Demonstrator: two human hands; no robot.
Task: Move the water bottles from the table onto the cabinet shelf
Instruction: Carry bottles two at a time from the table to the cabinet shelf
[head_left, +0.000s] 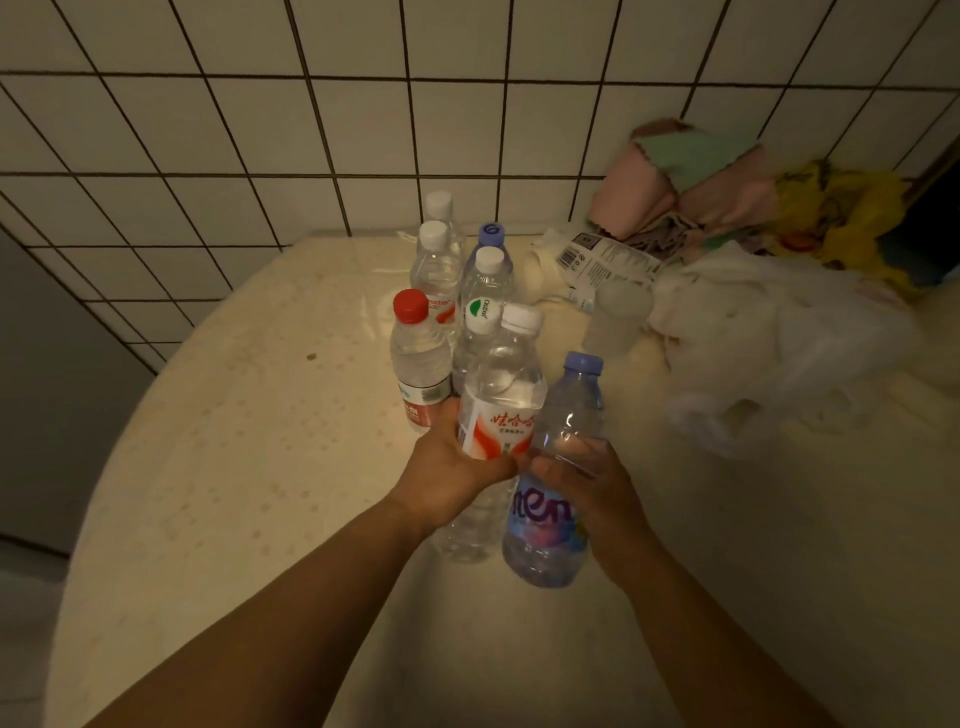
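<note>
A clear bottle (497, 415) is gripped by the left hand (457, 467) and a purple bottle (558, 499) by the right hand (597, 483) — fingers (550, 464) curled round each, necks tilted far, side by side above the table (234, 467).

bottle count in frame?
7. One in the left hand, one in the right hand, five standing on the table behind them. More may be hidden.

Clear glossy plastic bottles (501, 395), smooth speckled stone-like table (249, 441), glazed wall tiles (208, 130).
</note>
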